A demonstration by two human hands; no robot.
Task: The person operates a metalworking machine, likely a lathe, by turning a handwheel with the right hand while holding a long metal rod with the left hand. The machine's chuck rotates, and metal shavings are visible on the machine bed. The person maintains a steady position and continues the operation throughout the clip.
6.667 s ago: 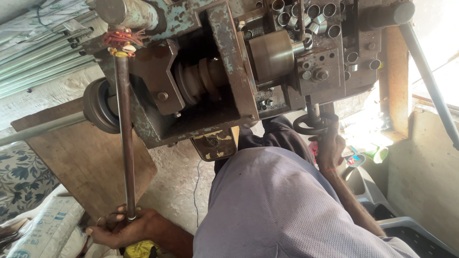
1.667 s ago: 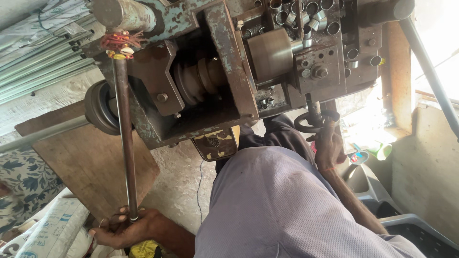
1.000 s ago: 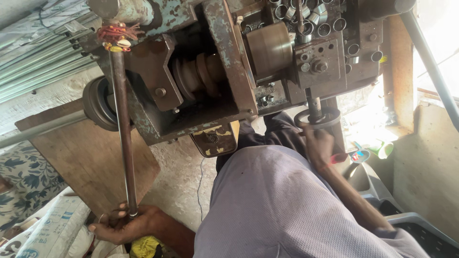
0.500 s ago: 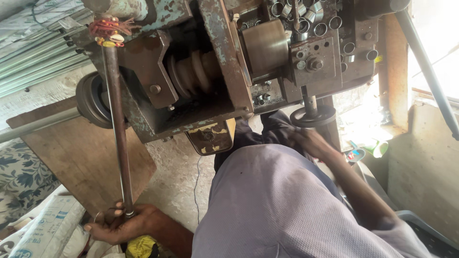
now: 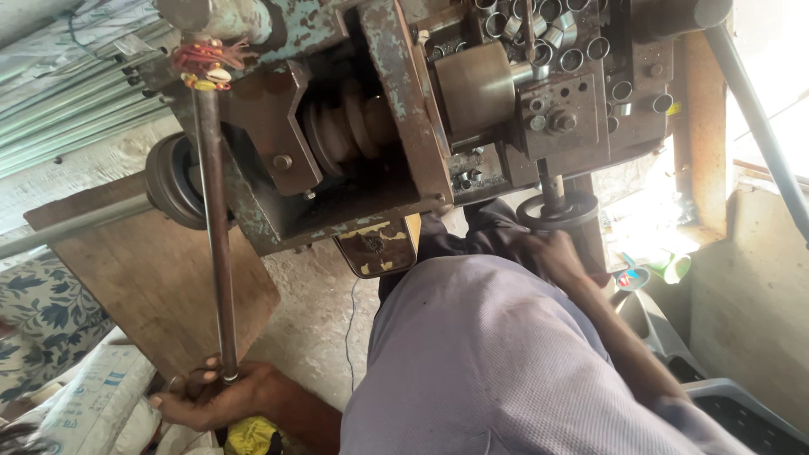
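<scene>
Below the worn, blue-green painted metal machine, a long dark steel lever rod runs nearly straight up and down the picture, its long axis leaning only slightly, its upper end at the machine where red and yellow threads are tied round it, its lower end pointing down into the left hand. That hand is closed around the rod's bottom end, fingers curled tight on it. Over on the other side, the right hand sits at the small round black handwheel hanging under the machine's block of short steel tube pieces; its fingers are at the wheel's rim, but whether they clasp it cannot be told. Between the two hands, the person's grey-clothed knee fills the foreground and hides much of the right forearm. Behind the rod lie a brown wooden board and a black pulley wheel. A white printed sack lies just beside the left hand.
</scene>
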